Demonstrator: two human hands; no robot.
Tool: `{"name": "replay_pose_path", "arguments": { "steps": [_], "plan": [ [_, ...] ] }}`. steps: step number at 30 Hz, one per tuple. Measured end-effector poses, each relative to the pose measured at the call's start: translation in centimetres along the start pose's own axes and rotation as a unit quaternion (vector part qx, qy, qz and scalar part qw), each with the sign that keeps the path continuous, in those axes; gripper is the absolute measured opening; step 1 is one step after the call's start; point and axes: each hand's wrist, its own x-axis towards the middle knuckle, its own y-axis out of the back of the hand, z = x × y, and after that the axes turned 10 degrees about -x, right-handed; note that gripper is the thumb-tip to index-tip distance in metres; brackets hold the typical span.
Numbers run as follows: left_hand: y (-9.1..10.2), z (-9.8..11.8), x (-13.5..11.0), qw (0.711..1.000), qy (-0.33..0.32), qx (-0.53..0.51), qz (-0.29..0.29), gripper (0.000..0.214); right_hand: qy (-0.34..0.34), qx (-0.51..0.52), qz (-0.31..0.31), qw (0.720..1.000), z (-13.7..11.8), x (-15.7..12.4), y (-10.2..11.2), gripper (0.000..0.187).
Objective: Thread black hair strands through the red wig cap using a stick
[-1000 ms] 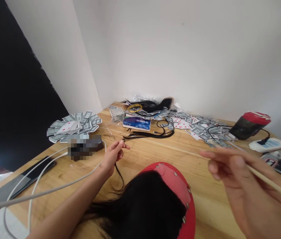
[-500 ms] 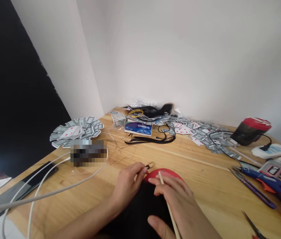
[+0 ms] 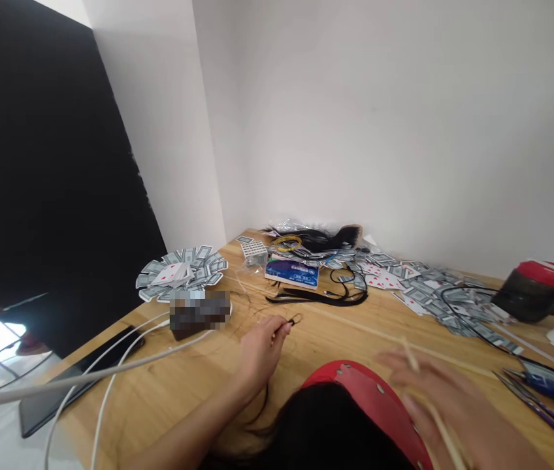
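My left hand (image 3: 263,346) is closed in a pinch on a strand of black hair (image 3: 292,322). A thin loop sticks out past the fingertips, and a dark tail hangs below the hand. To the right, my right hand (image 3: 434,385), smeared by motion, grips a thin wooden stick (image 3: 441,424). Low in the head view, near the body, lies a rounded red piece (image 3: 355,385) with several small metal bits on its rim. Black hair (image 3: 326,424) covers much of it. My right hand is beside its right edge; whether they touch I cannot tell.
Playing cards (image 3: 183,271) lie fanned at the left, more (image 3: 428,297) at the back right. A blue box (image 3: 291,273), black hair pieces (image 3: 321,297) and a yellow coil (image 3: 287,243) sit behind. White cables (image 3: 110,372) cross the left; scissors (image 3: 541,405) lie right.
My right hand has moved right, off the red piece, with the stick still in it. My left hand has come away from the piece, holding the strand. The view has shifted left.
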Motion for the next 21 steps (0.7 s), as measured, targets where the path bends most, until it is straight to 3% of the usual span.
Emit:
{"name": "replay_pose_path", "arguments": {
  "steps": [3, 6, 7, 10, 16, 18, 21],
  "plan": [
    [0.4, -0.6, 0.6, 0.997, -0.026, 0.068, 0.028, 0.020, -0.127, -0.072, -0.022, 0.989, 5.8, -0.4, -0.8, 0.028],
    [0.1, -1.2, 0.6, 0.990, -0.051, 0.123, 0.037, 0.018, -0.178, -0.111, -0.151, 0.966, 8.9, -1.6, -3.7, 0.037],
    [-0.2, -1.5, 0.6, 0.988, -0.059, 0.138, 0.037, 0.018, -0.178, -0.118, -0.205, 0.955, 9.2, -2.0, -4.6, 0.039],
    [-0.9, -2.3, 0.2, 0.982, -0.083, 0.168, 0.036, 0.020, -0.192, -0.123, -0.241, 0.943, 8.5, -3.0, -6.2, 0.054],
    [-1.5, -4.3, 0.1, 0.973, -0.133, 0.186, 0.027, 0.028, -0.203, -0.094, -0.235, 0.946, 6.9, -2.6, -5.9, 0.052],
    [-1.6, -5.0, 0.3, 0.967, -0.156, 0.193, 0.049, 0.035, -0.210, -0.084, -0.225, 0.948, 6.9, -2.4, -5.6, 0.053],
    [-1.6, -5.1, 0.5, 0.975, -0.184, 0.115, 0.038, 0.036, -0.226, -0.072, -0.213, 0.948, 7.2, -2.3, -5.2, 0.053]
  ]
}}
